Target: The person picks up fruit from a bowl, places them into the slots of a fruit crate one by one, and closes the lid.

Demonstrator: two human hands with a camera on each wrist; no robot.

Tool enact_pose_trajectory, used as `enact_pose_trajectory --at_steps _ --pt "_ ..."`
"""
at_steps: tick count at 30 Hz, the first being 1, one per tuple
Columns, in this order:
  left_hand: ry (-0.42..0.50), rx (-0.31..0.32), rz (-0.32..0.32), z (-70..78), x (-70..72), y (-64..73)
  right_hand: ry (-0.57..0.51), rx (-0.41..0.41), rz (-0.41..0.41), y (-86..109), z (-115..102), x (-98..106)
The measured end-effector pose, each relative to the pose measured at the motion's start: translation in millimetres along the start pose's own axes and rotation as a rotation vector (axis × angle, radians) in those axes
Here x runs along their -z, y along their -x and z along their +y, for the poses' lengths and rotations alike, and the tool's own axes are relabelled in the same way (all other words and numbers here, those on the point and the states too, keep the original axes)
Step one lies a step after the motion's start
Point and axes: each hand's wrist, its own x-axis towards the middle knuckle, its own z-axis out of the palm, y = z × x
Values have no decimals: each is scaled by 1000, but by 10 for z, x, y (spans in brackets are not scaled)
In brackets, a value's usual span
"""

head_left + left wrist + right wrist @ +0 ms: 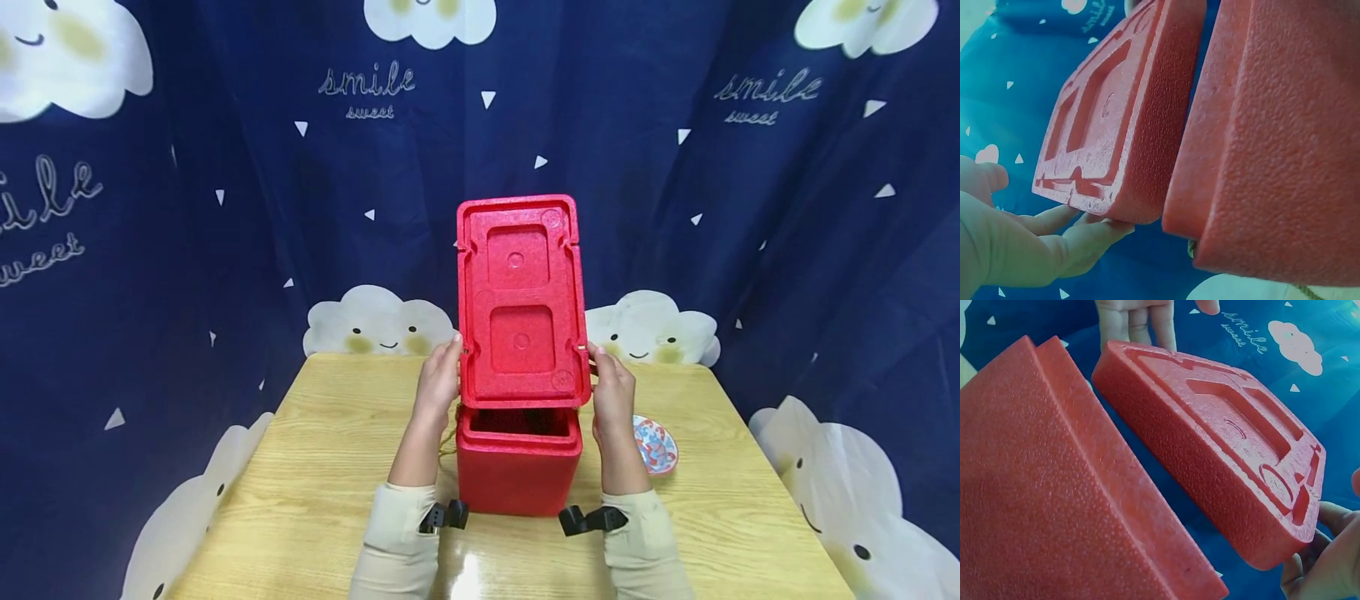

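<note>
A red foam lid (521, 283) is raised nearly upright over the open red foam box (517, 479), its recessed underside facing me. My left hand (438, 379) holds the lid's left edge low down, fingers reaching behind it; in the left wrist view these fingers (1091, 240) lie against the lid's side. On the opposite edge, my right hand (615, 392) grips the lid with its fingers bent behind. A gap separates the lid (1210, 450) from the box rim (1116, 469) in the right wrist view. The inside of the box is dark, its contents hidden.
To the right of the box, a patterned plate or bowl (656, 446) sits on the wooden table (337, 467), partly behind my right forearm. Yellowish cord (448, 442) shows at the box's left side. A dark blue curtain (637, 217) hangs around the table.
</note>
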Motion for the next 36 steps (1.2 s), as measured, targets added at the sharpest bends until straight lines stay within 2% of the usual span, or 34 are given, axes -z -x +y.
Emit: enact_pose_trajectory --at_steps 6,11,15,19,23,32,36 --pt "-123 -46 29 51 -39 -120 32 -17 -41 -65 -13 0" --pt "-164 -85 16 80 -49 -235 67 -11 -121 -139 -49 -13" --pt "-127 -50 -11 71 -32 -275 43 -49 -122 -187 -54 -4" --pt "-64 -7 -35 70 -11 -297 -29 -86 -109 -219 -60 11" --pt "-22 -13 -49 88 -5 -297 -69 -85 -102 -236 -83 3" --pt "43 -150 -29 100 -63 -313 -82 -97 -129 -264 -152 -25" --pt "13 -215 -34 104 -68 -350 -58 -79 -148 -289 -183 -41"
